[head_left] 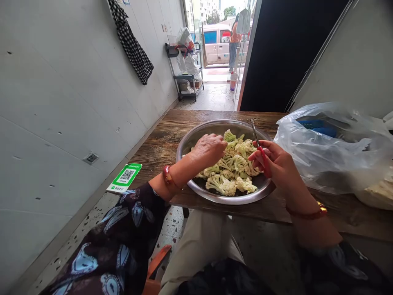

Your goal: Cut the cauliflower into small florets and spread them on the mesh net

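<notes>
A wide metal bowl (227, 200) stands on the wooden table, filled with pale green-white cauliflower florets (239, 164). Over its left half, my left hand (210, 149) is closed with knuckles up, its fingertips pinched at a greenish floret (229, 136). The fingertips themselves are partly hidden. My right hand (274, 162), at the bowl's right rim, grips a pair of scissors (264, 162) by the red handles. Their metal blades point up and away, above the far right side of the bowl, and look closed together.
To the right lies a clear plastic bag (331, 151) with something blue inside. A green payment-code card (125, 177) rests at the left edge of the table (159, 147). Beyond are a wheeled cart (186, 76) with bags and an open doorway with a person (235, 39) outside.
</notes>
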{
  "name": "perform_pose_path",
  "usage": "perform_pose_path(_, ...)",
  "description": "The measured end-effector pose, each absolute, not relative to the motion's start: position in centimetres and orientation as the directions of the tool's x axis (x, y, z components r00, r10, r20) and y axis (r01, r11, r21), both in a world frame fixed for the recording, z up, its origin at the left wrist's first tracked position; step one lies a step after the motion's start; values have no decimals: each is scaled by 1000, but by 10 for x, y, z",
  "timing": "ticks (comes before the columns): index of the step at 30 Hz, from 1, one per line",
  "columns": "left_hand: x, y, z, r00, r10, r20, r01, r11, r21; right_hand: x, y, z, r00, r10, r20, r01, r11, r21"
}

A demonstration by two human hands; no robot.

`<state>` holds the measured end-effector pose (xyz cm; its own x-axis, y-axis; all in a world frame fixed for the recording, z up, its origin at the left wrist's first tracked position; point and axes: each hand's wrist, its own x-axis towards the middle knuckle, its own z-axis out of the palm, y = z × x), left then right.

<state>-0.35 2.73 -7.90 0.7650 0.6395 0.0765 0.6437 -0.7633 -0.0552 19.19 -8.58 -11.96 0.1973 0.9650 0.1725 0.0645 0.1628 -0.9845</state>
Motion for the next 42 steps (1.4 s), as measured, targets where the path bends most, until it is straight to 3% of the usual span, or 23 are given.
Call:
perform_pose_path(4, 19, 26, -90, 829, 559, 1, 556, -825, 99, 192, -87, -121, 196, 961, 198, 82, 185, -979)
perform_pose_path(11, 23, 39, -121, 884, 456, 103, 401, -853, 335, 190, -88, -122, 188, 955, 230, 105, 213, -971)
perform_pose_path(15, 20, 47, -118, 868, 486, 100, 400, -804, 441, 190, -88, -123, 195, 956, 220, 103, 203, -974)
perform_pose_path(19, 13, 51, -106, 781, 619, 86, 415, -616, 669, 190, -89, -123, 201, 955, 218, 65, 209, -976)
perform_pose_path(22, 8, 50, -99, 747, 664, 1, 304, -343, 889, 190, -89, -123, 195, 958, 210, 53, 203, -978)
perform_pose_path(24, 7, 48, -96, 753, 656, -38, 215, -192, 958, 189, -88, -124, 200, 959, 203, 52, 196, -979)
perform_pose_path(29, 6, 44, -93, 734, 678, -50, 114, -50, 992, 189, -89, -123, 210, 959, 189, 63, 179, -982)
perform_pose_path(35, 5, 40, -93, 718, 696, -17, 78, -57, 995, 186, -88, -124, 230, 956, 183, 81, 168, -982)
perform_pose_path(38, 9, 36, -95, 700, 712, 50, 91, -159, 983, 185, -85, -126, 278, 940, 196, 81, 181, -980)
perform_pose_path(42, 15, 29, -98, 656, 719, 228, 188, -449, 874, 185, -82, -128, 326, 926, 192, 24, 195, -980)
